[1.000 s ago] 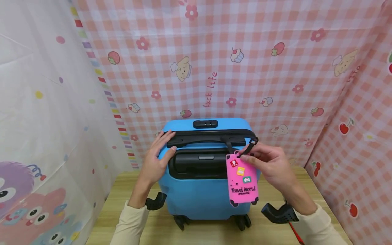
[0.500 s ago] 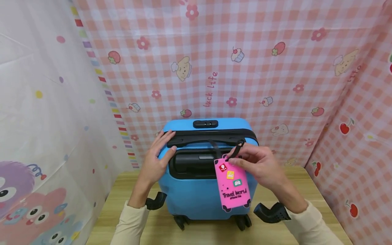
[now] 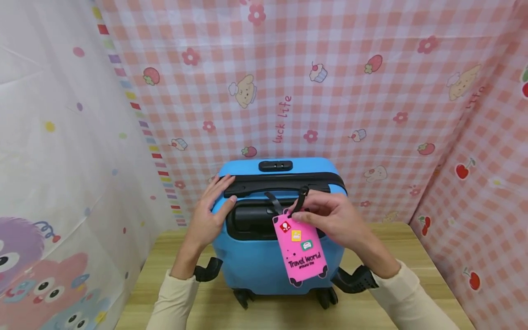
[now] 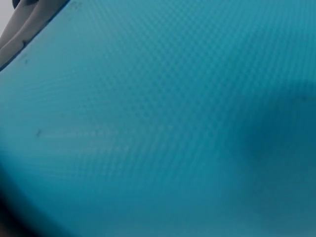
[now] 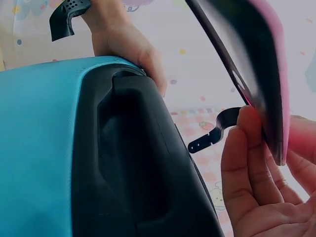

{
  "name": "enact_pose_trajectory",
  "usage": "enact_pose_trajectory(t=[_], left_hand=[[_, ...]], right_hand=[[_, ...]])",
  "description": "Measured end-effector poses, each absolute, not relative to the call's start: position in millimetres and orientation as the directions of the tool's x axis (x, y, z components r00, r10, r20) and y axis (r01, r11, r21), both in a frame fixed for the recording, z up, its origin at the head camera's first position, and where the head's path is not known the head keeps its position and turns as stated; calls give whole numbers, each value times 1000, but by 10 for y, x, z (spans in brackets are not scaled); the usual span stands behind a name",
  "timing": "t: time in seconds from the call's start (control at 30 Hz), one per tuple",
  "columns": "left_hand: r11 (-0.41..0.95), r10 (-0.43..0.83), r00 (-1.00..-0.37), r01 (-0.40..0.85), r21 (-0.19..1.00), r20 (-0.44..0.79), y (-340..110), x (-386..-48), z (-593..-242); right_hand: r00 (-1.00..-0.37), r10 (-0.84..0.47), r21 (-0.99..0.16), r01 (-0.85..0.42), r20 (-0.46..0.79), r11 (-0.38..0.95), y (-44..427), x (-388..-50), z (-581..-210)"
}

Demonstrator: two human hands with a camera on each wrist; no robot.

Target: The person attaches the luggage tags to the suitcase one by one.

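1. Head view: shows, far to the left of the left hand, a white cartoon-print curtain.
2. Below the left hand, wears a cream sleeve and a black wrist mount, over a wood-grain table.
3. Rests the left hand on a blue suitcase, fingers extended and thumb spread wide, at the upper left corner.
4. Between the hands, shows the suitcase upright on black wheels, with a black lock set in the top, above a black carry handle.
5. Just left of the right hand, tilts a pink luggage tag in front of the suitcase, reading "Travel World around the".
6. Pinches the tag's top edge, beside its black strap, between thumb and fingers of the right hand.
7. Points the strap's perforated free end away from the right fingertips, towards the suitcase; cannot tell whether touching.
8. Past the right hand, hangs a cherry-print pink gingham cloth.
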State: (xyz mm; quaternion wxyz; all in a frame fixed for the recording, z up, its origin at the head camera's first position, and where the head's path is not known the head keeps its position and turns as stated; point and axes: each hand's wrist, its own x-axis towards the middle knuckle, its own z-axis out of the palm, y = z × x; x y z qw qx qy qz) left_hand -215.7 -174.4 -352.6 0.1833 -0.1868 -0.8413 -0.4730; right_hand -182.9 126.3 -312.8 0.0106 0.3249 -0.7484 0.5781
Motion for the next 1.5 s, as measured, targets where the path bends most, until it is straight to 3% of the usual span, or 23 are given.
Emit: enact_pose_trajectory(t=[0.2,0.33,0.63,0.93,1.23,1.5], left_hand=[[523,137,-882,451,723,451,-1757,-2156,-3497],[544,151,-889,440,715,432,-1752,-2161,-3457],[564,267,-831,546,619,489,-1710,-2182,-3230],[658,341,-834,541,523,433,-1602,-2242,-3059],[671,349,-865,499,549,360,-1596,-2289,-2952],[657,327,-865,498,566,380,-1488,-2351,-2953]], right_hand=[[-764,-507,-853,-512,399,100,1196,-1893,-3085],[-779,-502,-851,-504,375,147,1172,-1914,-3057],[-819,-478,-848,-471,318,242,1091,-1988,-3018],[-801,-524,-872,-446,289,201,947,-2064,-2946],[-795,-540,-882,-433,276,186,810,-2141,-2919],[-763,-575,-851,-484,295,204,794,-2218,-2914]])
